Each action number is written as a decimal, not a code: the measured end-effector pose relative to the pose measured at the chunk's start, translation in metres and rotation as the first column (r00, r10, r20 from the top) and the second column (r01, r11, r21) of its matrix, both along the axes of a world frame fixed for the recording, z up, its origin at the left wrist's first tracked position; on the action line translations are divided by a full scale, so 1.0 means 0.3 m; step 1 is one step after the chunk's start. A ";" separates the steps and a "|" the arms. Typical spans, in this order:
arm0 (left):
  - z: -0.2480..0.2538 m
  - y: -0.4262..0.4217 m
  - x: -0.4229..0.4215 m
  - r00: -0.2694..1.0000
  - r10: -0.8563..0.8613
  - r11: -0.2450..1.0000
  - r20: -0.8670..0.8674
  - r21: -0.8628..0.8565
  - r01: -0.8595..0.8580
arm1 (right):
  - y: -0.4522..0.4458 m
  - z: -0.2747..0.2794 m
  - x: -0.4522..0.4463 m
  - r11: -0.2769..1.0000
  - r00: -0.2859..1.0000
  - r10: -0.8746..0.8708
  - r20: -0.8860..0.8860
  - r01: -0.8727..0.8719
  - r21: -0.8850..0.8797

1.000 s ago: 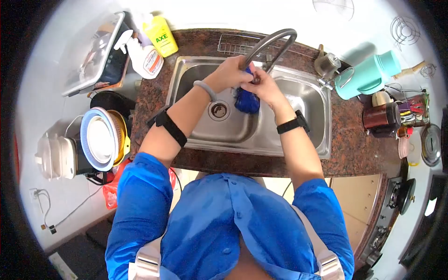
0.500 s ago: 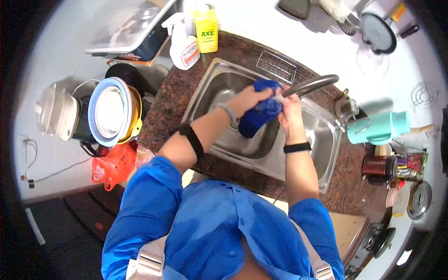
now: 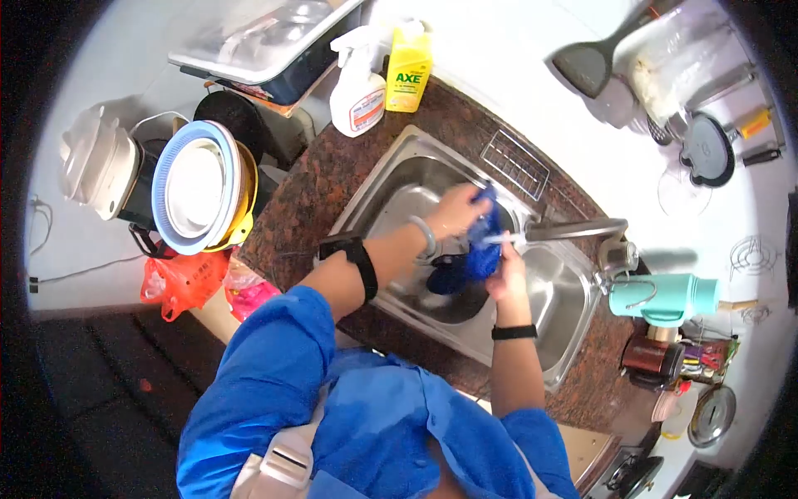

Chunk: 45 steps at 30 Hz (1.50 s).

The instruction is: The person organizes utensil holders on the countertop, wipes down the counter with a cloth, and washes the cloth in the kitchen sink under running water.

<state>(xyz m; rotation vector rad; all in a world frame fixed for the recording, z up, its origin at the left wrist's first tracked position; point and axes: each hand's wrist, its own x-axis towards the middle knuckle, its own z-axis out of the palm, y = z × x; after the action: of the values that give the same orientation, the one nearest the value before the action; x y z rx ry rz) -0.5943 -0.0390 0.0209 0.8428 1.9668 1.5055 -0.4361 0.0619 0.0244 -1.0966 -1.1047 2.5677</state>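
A wet blue cloth (image 3: 482,249) hangs bunched between my hands over the left basin of the steel sink (image 3: 399,158). Water from the curved faucet (image 3: 582,229) runs onto it. My left hand (image 3: 455,211), closed, grips the cloth's upper left part. On the cloth's right side, just below the faucet's mouth, my right hand (image 3: 509,274) pinches its edge. The lower end of the cloth droops over the drain area and hides it.
A spray bottle (image 3: 359,87) and a yellow AXE bottle (image 3: 409,71) stand behind the sink at the left. A wire rack (image 3: 515,162) lies behind the basin. To the right are a metal pot (image 3: 617,254) and a teal thermos (image 3: 665,298). Stacked basins (image 3: 195,187) sit at the left.
The view has turned, so the sink appears tilted. The cloth, earlier bunched close between both hands at the faucet, is now spread out more under running water, with my hands farther apart.
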 end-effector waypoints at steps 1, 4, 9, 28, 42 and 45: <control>-0.010 -0.025 -0.062 0.992 0.122 0.989 -0.025 -0.076 -0.124 | -0.002 0.048 -0.004 1.000 0.997 0.000 -0.083 0.002 0.023; -0.137 -0.054 -0.234 0.711 0.211 0.762 -0.671 -0.342 -0.550 | 0.010 0.083 -0.021 0.980 0.987 -0.160 0.001 0.159 0.117; -0.318 -0.116 -0.207 0.817 -0.216 0.938 -0.535 -0.345 0.022 | -0.021 0.155 0.060 0.988 0.998 -0.057 -0.003 0.057 0.141; -0.169 0.025 0.275 0.047 -0.019 0.835 0.999 0.042 -0.549 | 0.068 -0.230 -0.270 0.973 0.821 -0.036 -0.570 -0.100 -0.206; -0.240 0.128 0.146 0.768 -0.115 0.964 0.630 0.257 -0.066 | 0.067 -0.007 -0.053 0.898 0.992 0.101 0.077 -0.125 0.422; -0.108 0.191 -0.017 0.932 0.075 0.995 -0.355 0.091 -0.045 | 0.129 0.050 -0.041 0.914 0.988 0.083 0.131 -0.128 0.384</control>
<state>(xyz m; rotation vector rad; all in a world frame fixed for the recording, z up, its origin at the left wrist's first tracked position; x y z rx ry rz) -0.5993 0.0182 -0.0114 1.1723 2.2169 1.5623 -0.4484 0.1006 0.0393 -1.1114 -1.6581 2.2312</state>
